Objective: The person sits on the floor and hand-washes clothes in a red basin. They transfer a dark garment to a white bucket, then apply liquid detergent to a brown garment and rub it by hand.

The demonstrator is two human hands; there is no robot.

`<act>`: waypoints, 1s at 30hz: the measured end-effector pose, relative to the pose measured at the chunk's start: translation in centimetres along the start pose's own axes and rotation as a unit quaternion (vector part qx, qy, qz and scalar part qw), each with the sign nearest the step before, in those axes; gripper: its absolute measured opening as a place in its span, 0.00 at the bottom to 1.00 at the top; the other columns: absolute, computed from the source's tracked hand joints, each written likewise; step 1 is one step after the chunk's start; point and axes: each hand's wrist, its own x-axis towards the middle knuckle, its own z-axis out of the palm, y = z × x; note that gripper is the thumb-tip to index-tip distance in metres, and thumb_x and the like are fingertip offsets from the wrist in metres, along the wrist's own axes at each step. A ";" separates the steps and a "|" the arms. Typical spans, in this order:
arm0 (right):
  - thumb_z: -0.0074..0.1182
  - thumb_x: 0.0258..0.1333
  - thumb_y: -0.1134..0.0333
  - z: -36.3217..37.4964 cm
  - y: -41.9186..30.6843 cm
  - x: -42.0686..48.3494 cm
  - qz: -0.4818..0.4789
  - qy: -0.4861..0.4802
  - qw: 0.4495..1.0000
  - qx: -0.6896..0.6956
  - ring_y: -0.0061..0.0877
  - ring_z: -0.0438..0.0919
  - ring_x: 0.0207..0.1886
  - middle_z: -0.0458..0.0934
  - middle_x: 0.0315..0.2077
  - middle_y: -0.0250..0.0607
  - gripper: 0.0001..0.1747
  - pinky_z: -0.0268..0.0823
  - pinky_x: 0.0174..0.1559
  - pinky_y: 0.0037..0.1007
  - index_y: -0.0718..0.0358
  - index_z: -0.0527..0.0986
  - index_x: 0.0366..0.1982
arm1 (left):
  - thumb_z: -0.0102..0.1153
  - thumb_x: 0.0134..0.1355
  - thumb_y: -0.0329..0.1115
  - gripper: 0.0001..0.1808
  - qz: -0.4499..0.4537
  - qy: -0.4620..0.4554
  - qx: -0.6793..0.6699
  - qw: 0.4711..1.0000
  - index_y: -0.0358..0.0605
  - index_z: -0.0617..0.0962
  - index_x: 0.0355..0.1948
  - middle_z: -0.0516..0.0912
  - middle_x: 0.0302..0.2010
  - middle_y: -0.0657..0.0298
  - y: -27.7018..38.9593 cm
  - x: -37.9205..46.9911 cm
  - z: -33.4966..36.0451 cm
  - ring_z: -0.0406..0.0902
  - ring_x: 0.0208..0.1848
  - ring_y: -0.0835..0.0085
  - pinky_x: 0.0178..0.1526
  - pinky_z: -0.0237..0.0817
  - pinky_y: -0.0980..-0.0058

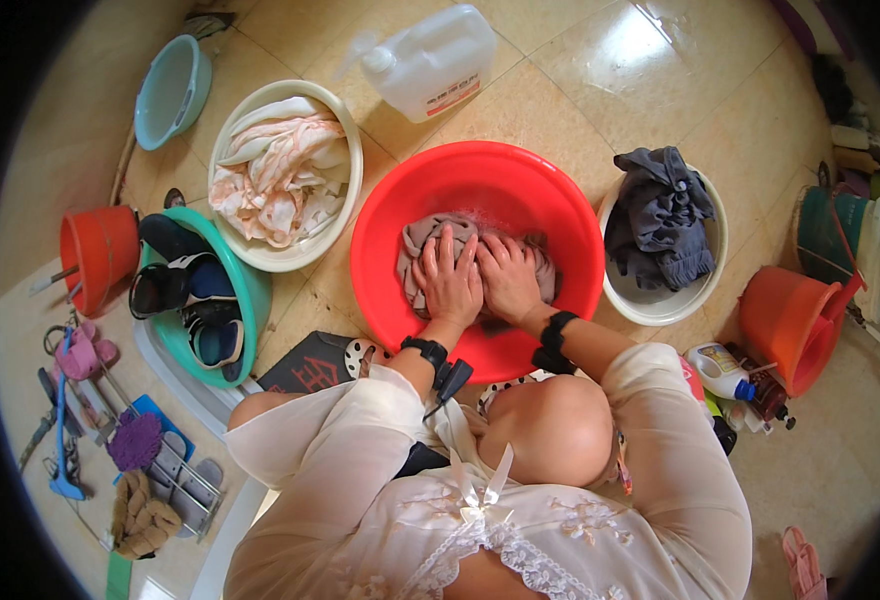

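In front of me on the floor stands a red plastic basin [477,165] holding a wet brownish-grey cloth [428,229], with a little foam beside it. My left hand [451,281] and my right hand [511,277] lie flat on the cloth, side by side, fingers pointing away from me. The palms are hidden, so whether either hand grips any fabric does not show. Left of the red basin, a cream basin [353,180] holds white and peach fabric [282,172]. To its right, a white basin [717,247] holds a dark grey garment [661,217].
A translucent plastic jug [440,60] stands beyond the red basin. At the left are a green basin [260,300] of shoes, an orange-red bucket [102,255] and a light-blue basin [199,82]. At the right are another orange-red bucket [777,322] and several bottles [717,371].
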 end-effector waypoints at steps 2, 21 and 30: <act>0.48 0.53 0.61 1.5 1.2 2.1 0.051 -0.080 0.995 -0.006 0.41 0.70 0.52 0.71 0.49 0.45 0.19 0.61 0.48 0.53 0.61 0.70 0.46 | 0.47 0.60 0.44 0.20 -0.011 0.012 -0.040 0.999 0.62 0.75 0.55 0.67 0.61 0.61 -1.3 2.0 1.5 0.60 0.60 0.54 0.58 0.50 0.47; 0.47 0.64 0.62 -10.2 2.5 4.7 0.110 -0.090 0.971 0.190 0.46 0.77 0.37 0.78 0.32 0.55 0.14 0.67 0.40 0.38 0.67 0.74 0.35 | 0.66 0.45 0.38 0.26 0.122 -0.100 -0.172 0.972 0.49 0.78 0.48 0.74 0.57 0.54 -4.6 4.1 -4.9 0.68 0.60 0.56 0.61 0.59 0.63; 0.44 0.66 0.66 -24.5 -6.6 1.2 0.084 0.017 0.951 0.297 0.21 0.72 0.36 0.77 0.29 0.34 0.14 0.66 0.42 0.26 0.70 0.75 0.39 | 0.57 0.47 0.27 0.28 0.120 -0.279 -0.568 0.765 0.40 0.72 0.53 0.78 0.45 0.66 -1.9 7.0 -18.9 0.72 0.48 0.77 0.53 0.63 0.79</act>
